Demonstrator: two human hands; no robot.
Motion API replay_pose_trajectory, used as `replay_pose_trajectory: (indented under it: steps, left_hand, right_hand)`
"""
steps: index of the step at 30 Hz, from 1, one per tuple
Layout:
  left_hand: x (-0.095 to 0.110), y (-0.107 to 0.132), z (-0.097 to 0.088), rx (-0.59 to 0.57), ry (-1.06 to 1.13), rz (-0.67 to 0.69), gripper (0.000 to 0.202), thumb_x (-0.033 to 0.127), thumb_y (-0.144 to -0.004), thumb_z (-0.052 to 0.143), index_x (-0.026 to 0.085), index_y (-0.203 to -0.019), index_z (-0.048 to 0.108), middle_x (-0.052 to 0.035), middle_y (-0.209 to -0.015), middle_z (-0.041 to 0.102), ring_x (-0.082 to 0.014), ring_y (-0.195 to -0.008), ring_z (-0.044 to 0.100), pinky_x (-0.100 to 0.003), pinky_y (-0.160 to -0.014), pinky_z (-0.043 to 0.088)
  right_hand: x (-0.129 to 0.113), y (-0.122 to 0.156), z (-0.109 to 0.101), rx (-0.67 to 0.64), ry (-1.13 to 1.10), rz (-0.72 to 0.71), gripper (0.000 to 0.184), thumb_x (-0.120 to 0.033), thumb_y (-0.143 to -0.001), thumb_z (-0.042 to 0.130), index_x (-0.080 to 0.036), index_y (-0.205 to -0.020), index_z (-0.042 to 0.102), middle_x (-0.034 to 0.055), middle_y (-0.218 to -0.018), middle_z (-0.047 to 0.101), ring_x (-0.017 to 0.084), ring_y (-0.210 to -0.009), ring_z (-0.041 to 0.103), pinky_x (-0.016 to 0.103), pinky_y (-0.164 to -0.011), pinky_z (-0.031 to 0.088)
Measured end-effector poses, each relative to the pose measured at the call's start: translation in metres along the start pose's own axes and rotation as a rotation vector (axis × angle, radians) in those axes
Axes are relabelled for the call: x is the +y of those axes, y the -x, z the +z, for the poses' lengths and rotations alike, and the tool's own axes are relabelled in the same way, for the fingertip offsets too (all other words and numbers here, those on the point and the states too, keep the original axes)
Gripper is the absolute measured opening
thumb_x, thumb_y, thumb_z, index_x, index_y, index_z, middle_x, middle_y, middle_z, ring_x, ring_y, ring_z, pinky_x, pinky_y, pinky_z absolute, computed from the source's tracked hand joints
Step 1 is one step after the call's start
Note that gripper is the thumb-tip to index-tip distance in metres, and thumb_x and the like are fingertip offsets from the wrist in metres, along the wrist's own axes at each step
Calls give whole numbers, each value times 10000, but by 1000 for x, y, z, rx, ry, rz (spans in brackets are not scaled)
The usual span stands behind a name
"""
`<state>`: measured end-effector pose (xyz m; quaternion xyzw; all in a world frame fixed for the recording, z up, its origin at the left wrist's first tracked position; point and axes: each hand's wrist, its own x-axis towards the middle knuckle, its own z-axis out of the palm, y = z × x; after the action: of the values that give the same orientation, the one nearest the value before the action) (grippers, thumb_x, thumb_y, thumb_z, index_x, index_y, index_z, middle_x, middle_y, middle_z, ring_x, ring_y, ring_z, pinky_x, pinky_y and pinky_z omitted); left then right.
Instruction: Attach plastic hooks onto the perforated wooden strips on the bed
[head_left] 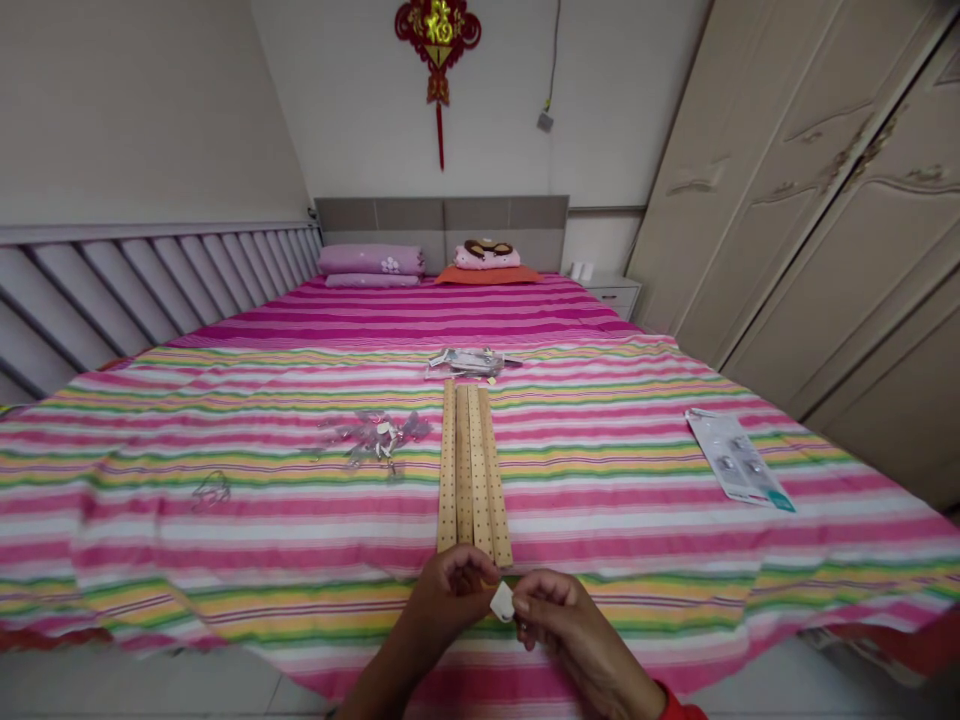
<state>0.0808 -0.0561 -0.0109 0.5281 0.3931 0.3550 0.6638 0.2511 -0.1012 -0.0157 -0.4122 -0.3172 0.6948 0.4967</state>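
Note:
A small white angular piece [502,602] is between my two hands, just in front of the near ends of the wooden strips. My right hand [555,615] pinches it at its right side with thumb and fingers. My left hand [454,592] is curled, its thumb and fingertips closed at the piece's left edge. Several pale wooden strips with rows of holes [475,470] lie side by side, pointing away from me. Their near ends reach close to my left hand. The exact kind of the white piece is too small to make out.
Small clear bags with white and metal parts [384,436] lie left of the strips. A clear packet [469,362] sits beyond them. At right is a blister pack [739,462]; at far left, a thin wire-like bundle [212,488]. A striped sheet [615,520] covers the bed.

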Motion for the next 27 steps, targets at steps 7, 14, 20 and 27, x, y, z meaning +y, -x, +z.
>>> replay_pose_trajectory:
  steps: [7,14,20,27]
  left_hand:
    - [5,1,4,-58,239,-175,265,283,-506,839,130,-632,664,-28,-583,678,-140,-570,602,-271,-619,437]
    - [17,4,10,-93,330,-204,166,189,-534,808,136,-647,700,-25,-644,685,-142,-644,600,-278,-689,420]
    - [21,0,-3,20,293,-236,252,285,-569,783,129,-761,730,-45,-709,687,-116,-657,579,-225,-616,395]
    - [-3,-7,-7,304,-281,111,259,305,-693,670,169,-913,691,-61,-827,682,-177,-759,615,-301,-704,489]
  right_hand:
    - [-2,4,4,-75,15,-14,266,-366,-635,782,-133,-621,656,-6,-515,591,76,-444,477,209,-462,337]
    - [-2,2,6,-76,62,-43,288,-406,-669,756,-146,-646,636,-17,-536,564,74,-475,432,214,-486,296]
    - [-4,-1,2,26,53,-124,326,-445,-655,756,-150,-640,616,-19,-550,557,78,-485,421,222,-485,280]
    - [1,-18,-11,235,-56,-51,329,-423,-592,782,-151,-585,597,-55,-434,472,47,-378,303,220,-399,161]
